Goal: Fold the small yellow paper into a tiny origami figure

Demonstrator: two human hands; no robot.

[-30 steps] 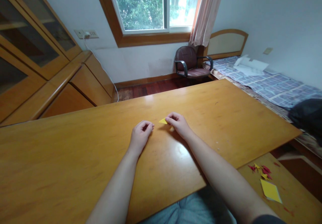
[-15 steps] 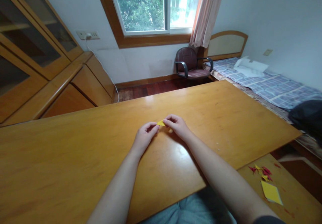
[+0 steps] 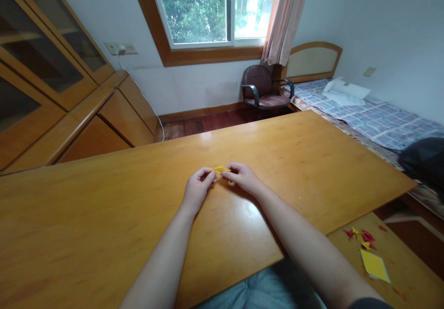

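A small piece of folded yellow paper [image 3: 220, 169] is held just over the wooden table [image 3: 104, 216]. My left hand [image 3: 199, 186] pinches its left end between thumb and fingers. At the other end, my right hand [image 3: 243, 178] grips the paper, with the thumb on the near side and the fingers behind. The fingertips of both hands come close together and cover parts of the paper, so its exact folds are hard to make out.
On a lower surface at the right lie a stack of yellow paper squares [image 3: 375, 266] and several small red and yellow folded pieces [image 3: 366, 239]. Beyond the table stand a maroon armchair [image 3: 260, 89] and a bed [image 3: 381, 117] with a black bag [image 3: 423, 163]. A cabinet [image 3: 114, 114] is at left.
The paper has turned in my fingers and now shows a wider, flatter shape. My left hand has shifted slightly left, and my right fingers have moved a little downward.
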